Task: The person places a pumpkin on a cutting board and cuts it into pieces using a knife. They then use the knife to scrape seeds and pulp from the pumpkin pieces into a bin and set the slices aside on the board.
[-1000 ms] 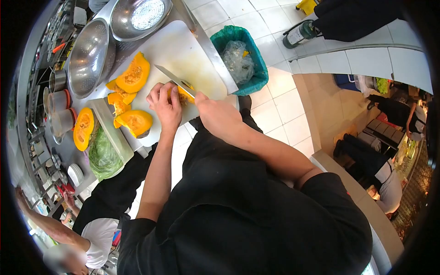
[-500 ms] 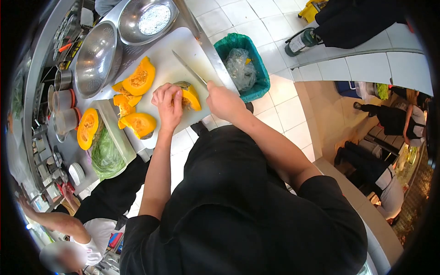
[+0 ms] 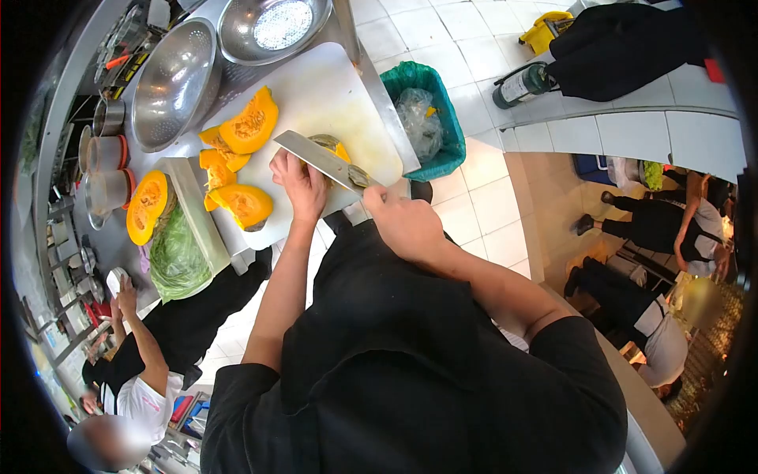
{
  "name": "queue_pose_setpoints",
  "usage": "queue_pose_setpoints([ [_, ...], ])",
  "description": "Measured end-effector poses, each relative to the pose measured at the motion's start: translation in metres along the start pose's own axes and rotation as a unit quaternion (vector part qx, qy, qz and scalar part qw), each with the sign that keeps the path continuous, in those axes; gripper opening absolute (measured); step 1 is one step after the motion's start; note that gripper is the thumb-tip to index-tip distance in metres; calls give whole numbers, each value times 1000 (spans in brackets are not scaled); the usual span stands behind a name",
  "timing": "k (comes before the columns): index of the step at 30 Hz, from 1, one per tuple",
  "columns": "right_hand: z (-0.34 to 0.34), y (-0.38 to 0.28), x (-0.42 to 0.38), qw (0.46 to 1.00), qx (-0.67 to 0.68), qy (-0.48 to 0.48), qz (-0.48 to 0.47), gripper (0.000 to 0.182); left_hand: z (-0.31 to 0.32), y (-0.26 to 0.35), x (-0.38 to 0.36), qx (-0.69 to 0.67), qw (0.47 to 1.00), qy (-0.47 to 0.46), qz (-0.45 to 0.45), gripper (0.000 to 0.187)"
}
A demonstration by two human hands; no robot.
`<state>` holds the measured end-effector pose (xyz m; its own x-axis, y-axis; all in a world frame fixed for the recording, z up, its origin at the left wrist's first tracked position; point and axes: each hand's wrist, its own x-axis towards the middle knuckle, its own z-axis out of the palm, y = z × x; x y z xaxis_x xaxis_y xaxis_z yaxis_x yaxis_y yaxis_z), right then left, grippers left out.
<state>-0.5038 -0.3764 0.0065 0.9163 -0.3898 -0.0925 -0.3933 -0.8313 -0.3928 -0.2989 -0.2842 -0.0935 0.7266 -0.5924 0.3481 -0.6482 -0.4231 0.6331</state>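
Note:
My right hand (image 3: 407, 223) grips a broad-bladed kitchen knife (image 3: 314, 158), its blade flat side up above a pumpkin piece (image 3: 325, 141). Beside that piece, my left hand (image 3: 303, 189) has its fingers curled against it, the tips partly covered by the blade. A white cutting board (image 3: 328, 79) lies under them. Left of my hands are several cut pumpkin chunks with orange flesh, among them a large wedge (image 3: 251, 122) and a lower wedge (image 3: 243, 205).
Two metal colanders (image 3: 175, 83) stand beyond the board. A pumpkin half (image 3: 148, 207) rests by a container with a plastic-wrapped green vegetable (image 3: 185, 265). A green-lined bin (image 3: 444, 150) stands right of the counter. A co-worker (image 3: 150, 395) is at the lower left; others are at right.
The knife has swung left over the pumpkin piece and turned to show its broad face. My right hand moved slightly down and right. The co-worker at lower left has shifted, now holding something white.

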Motion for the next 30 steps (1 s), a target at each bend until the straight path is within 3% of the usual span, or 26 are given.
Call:
queue_pose_setpoints([
  [13, 4, -6, -3, 999, -41, 19, 5, 24, 0, -1, 1, -29, 1000, 3, -11, 39],
  [15, -2, -8, 5, 998, 35, -40, 28, 25, 0, -1, 1, -28, 1000, 7, -5, 38],
  [28, -14, -8, 42, 993, 107, -43, 36, 19, 2, -1, 2, -25, 999, 21, 6, 24],
  [30, -23, -7, 31, 985, 124, -95, 71, 17, 2, 1, 3, -23, 999, 24, 5, 22],
])
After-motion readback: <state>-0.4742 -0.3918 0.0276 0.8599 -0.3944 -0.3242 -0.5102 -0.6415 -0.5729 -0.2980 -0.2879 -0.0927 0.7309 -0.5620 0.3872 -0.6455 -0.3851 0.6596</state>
